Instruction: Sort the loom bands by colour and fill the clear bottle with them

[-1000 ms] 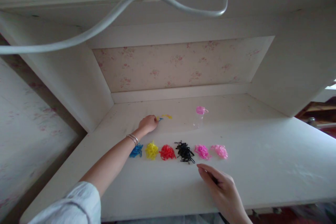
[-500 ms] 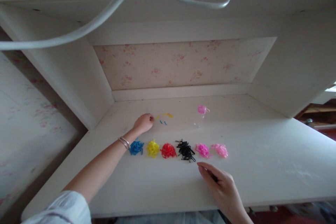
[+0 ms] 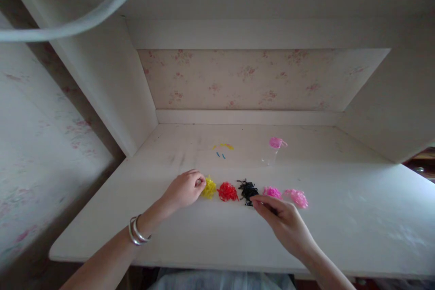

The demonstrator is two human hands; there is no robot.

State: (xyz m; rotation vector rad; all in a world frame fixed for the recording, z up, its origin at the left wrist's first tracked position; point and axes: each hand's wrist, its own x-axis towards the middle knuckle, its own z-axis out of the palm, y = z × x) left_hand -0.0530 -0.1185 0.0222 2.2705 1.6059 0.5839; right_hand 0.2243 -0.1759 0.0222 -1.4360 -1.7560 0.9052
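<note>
- One pale cable (image 3: 84,20) loops across the upper left corner, above the white bench (image 3: 340,235).
- Two silver bangles (image 3: 136,232) circle the wrist of the left hand (image 3: 185,189), which rests on the bench with its fingers (image 3: 199,182) curled in narrow, thumb against forefinger. What they grip, if anything, is hidden.
- Five small heaps of coloured bands lie in one row along the bench. The yellow heap (image 3: 209,188) comes first, touching the left fingertips.
- Behind the row, well apart from it, lie one loose yellow strand (image 3: 224,146) and two tiny blue bits (image 3: 220,155).
- One red heap (image 3: 227,191) follows, just beside the yellow one.
- One black heap (image 3: 247,189) sits in the middle of the row.
- The right hand (image 3: 283,222) reaches forward with its fingers (image 3: 260,201) stretched and close together, tips at the near edge of the black heap. Whether they pinch a band cannot be told.
- One deep pink heap (image 3: 272,191) lies just past the right fingertips.
- One clear bottle (image 3: 270,157) with a pink cap (image 3: 276,142) stands behind it.
- One pale pink heap (image 3: 299,198) ends the row.
</note>
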